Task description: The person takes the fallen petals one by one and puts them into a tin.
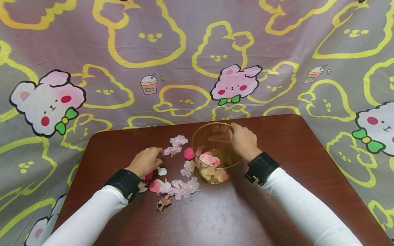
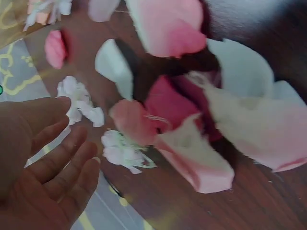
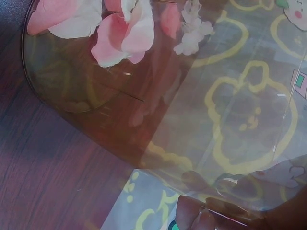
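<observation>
- Head view: a clear glass bowl (image 1: 215,153) stands near the middle of the worktop (image 1: 277,212), tilted a little toward the person.
- Pink and cream petals (image 1: 210,165) lie in the bottom of the bowl; the right wrist view shows them through the glass (image 3: 115,36).
- At the bowl's 2 o'clock rim the right hand (image 1: 243,140) grips the edge, fingers curled over it; fingertips (image 3: 192,213) show pressed against the glass in the right wrist view.
- At 9 o'clock from the bowl, loose petals and small blossoms (image 1: 176,186) are scattered on the worktop, with a deep pink petal (image 1: 189,153) just beside the bowl wall.
- A pale blossom sprig (image 1: 178,140) lies at 10 o'clock from the bowl.
- A brown dried piece (image 1: 163,204) lies at 7 o'clock, apart from the rest.
- The left hand (image 1: 146,161) rests at the 9 o'clock edge of the scatter, fingers relaxed and holding nothing; the left wrist view shows its fingers (image 2: 57,167) fairly straight and spread, just beside white blossoms (image 2: 122,151).
- A white petal (image 1: 161,171) lies just beside that hand, at its 4 o'clock.
- Both arms wear white sleeves and black wrist straps.
- A grey cloth (image 1: 184,51) printed with yellow outlines and pink rabbits hangs at 12 o'clock behind the worktop.
</observation>
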{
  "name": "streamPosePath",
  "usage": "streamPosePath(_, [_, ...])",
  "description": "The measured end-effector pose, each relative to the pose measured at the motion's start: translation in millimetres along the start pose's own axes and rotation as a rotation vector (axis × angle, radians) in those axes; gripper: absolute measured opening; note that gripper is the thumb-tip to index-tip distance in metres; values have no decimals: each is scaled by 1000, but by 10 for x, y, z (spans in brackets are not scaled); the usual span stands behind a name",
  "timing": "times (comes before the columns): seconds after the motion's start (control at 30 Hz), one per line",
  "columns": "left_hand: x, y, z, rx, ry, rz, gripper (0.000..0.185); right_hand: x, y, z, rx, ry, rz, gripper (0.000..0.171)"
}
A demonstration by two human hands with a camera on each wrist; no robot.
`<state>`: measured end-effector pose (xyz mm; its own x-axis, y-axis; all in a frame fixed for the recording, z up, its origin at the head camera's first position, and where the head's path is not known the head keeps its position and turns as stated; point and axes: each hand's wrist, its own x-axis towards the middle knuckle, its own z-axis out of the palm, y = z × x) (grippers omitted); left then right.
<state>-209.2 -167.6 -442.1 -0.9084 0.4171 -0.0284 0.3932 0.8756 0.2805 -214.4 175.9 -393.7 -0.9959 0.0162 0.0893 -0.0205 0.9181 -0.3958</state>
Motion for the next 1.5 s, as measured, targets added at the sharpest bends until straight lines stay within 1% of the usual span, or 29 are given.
streamPosePath(0.1, [-14,-56,66,13,16,25,15,3,2,6,-2,1,2,18])
streamPosePath(0.2, [-34,-115,131,25,63,55,9,6,5,9,-1,-1,1,19])
streamPosePath(0.3, [-48,-155,180,21,108,55,10,9,6,8,-2,2,-1,19])
streamPosePath(0.4, [-44,-172,224,26,108,41,12,9,6,6,-5,1,-1,19])
streamPosePath(0.5, [-36,-180,270,34,87,21,14,6,5,6,-7,-4,0,19])
streamPosePath(0.6, [-36,-171,285,38,65,1,14,5,2,8,-9,-4,0,20])
streamPosePath(0.77, [-55,-144,270,38,34,-15,16,5,2,9,-4,-5,4,20])
streamPosePath(1.0, [-81,-153,275,59,31,-17,20,5,-3,10,-10,-10,11,20])
streamPosePath(1.13, [-75,-181,248,76,19,-29,19,6,-10,13,-9,-4,7,20])
streamPosePath(1.27, [-46,-210,201,80,49,-31,16,11,-6,19,-13,7,3,19])
streamPosePath(1.37, [-27,-217,151,66,76,-29,17,13,-1,24,-15,12,2,19])
streamPosePath(1.5, [-31,-192,87,45,85,-41,21,9,0,32,-11,6,2,19])
